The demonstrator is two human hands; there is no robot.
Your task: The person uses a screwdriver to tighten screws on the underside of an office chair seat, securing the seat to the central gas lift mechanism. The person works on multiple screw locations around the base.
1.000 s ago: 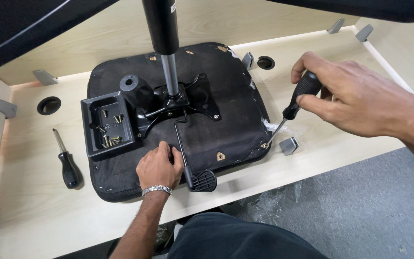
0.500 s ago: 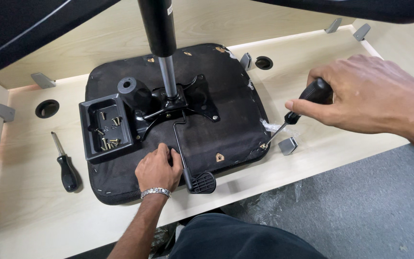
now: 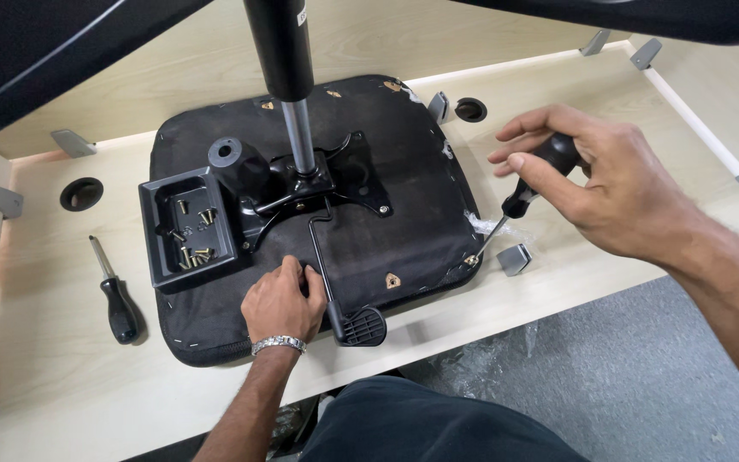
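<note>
now the right hand (image 3: 617, 184) has loosened, fingers spread off the black-handled screwdriver (image 3: 530, 190); left hand (image 3: 282, 301) stays pressed, fingers together, on the fabric seat base (image 3: 412, 214).

This looks like a furniture assembly spot in an office or workshop. A pale wooden desk panel (image 3: 62, 376) lies flat as a work surface, with grey metal brackets (image 3: 72, 142) along its edges and round cable holes (image 3: 81, 194) cut through it. On it rests an upturned black chair seat (image 3: 404, 197) with its metal mechanism (image 3: 318, 175) and gas column (image 3: 280, 43). A small black tray of screws (image 3: 183, 227) sits on the seat, and a spare screwdriver (image 3: 115, 295) lies beside it. Grey carpet (image 3: 643, 368) covers the floor, as in an office.
</note>
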